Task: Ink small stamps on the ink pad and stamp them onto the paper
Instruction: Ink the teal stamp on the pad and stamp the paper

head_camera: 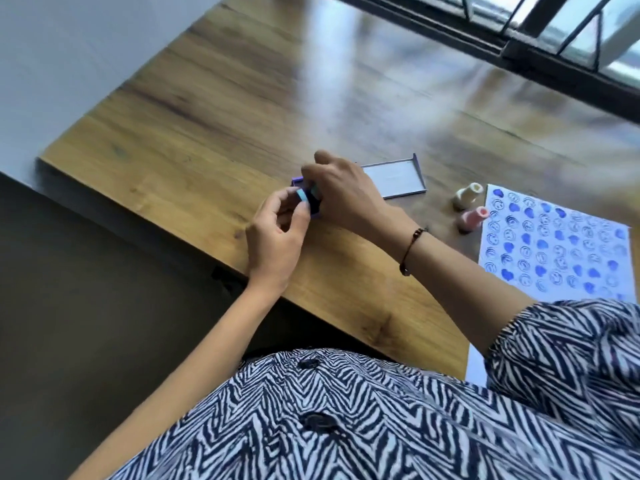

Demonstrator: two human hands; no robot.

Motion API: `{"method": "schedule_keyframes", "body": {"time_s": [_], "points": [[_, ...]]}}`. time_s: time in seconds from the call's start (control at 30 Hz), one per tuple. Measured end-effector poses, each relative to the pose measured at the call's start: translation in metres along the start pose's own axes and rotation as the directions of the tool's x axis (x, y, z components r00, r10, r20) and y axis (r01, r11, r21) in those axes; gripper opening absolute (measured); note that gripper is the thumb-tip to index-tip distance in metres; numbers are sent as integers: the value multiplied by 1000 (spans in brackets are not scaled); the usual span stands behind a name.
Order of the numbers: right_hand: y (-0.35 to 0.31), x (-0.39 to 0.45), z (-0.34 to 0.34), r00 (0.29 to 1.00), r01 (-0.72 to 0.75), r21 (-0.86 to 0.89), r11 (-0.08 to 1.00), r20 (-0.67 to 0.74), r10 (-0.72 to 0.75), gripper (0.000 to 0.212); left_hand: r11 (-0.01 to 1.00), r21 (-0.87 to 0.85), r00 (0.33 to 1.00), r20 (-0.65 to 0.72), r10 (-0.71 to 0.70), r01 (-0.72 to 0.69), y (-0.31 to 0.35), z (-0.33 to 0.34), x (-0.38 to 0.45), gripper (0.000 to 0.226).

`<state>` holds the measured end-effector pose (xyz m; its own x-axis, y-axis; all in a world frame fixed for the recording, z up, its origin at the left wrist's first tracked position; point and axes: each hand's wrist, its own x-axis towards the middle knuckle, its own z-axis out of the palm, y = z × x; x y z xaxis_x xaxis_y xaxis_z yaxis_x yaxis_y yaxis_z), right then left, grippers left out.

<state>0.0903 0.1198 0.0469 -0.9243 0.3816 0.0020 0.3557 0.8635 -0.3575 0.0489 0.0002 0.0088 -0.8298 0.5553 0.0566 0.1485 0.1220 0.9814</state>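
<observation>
Hidden: the ink pad point(313, 206) is mostly covered by both hands; only a purple edge and a dark patch show between the fingers, near the table's front edge.
Light-blue stamp: a small light-blue stamp point(302, 196) is pinched in the fingertips of the left hand point(277, 233), right over the ink pad; whether its face touches the pad I can't make out.
Right hand: the right hand point(343, 195) is curled down over the ink pad with something teal just peeking under its fingers; I cannot tell what it grips, or whether it only steadies the pad.
Blur: the whole view is smeared, so fine detail is soft.
Lid: a shallow purple-rimmed lid point(398, 180) lies open-side up just behind the right hand, its near corner hidden by that hand.
Other stamps: a cream stamp point(467, 195) and a pink stamp point(472, 218) lie on their sides between the lid and the paper, the pink one touching the sheet's edge.
Paper: a white paper point(554, 247) covered in rows of blue smiley and heart prints lies to the right, cut off by the frame and by the zebra-print sleeve point(568, 351).
Wrist: a dark beaded bracelet point(412, 247) circles the right wrist.
Surface: a glossy wood-grain table point(207, 133), with window glare across its far half.
Room: a pale wall on the left, a dark-framed window point(554, 39) at the top right, dim floor below the table edge.
</observation>
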Motion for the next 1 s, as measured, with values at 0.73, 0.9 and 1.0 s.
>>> {"method": "schedule_keyframes", "body": {"time_s": [0.73,0.9,1.0], "points": [[124,-263,-53,279,-638,588,497,-425,861,15,697,-205,186,878,441,-687,58,167,-97,28],[133,-259,-52,458,-757,296,583,-395,796,18,686,-95,201,919,339,-721,52,177,-99,29],[134,-254,-50,488,-787,207,582,-369,791,18,700,-96,232,904,359,-707,52,177,-98,27]]}}
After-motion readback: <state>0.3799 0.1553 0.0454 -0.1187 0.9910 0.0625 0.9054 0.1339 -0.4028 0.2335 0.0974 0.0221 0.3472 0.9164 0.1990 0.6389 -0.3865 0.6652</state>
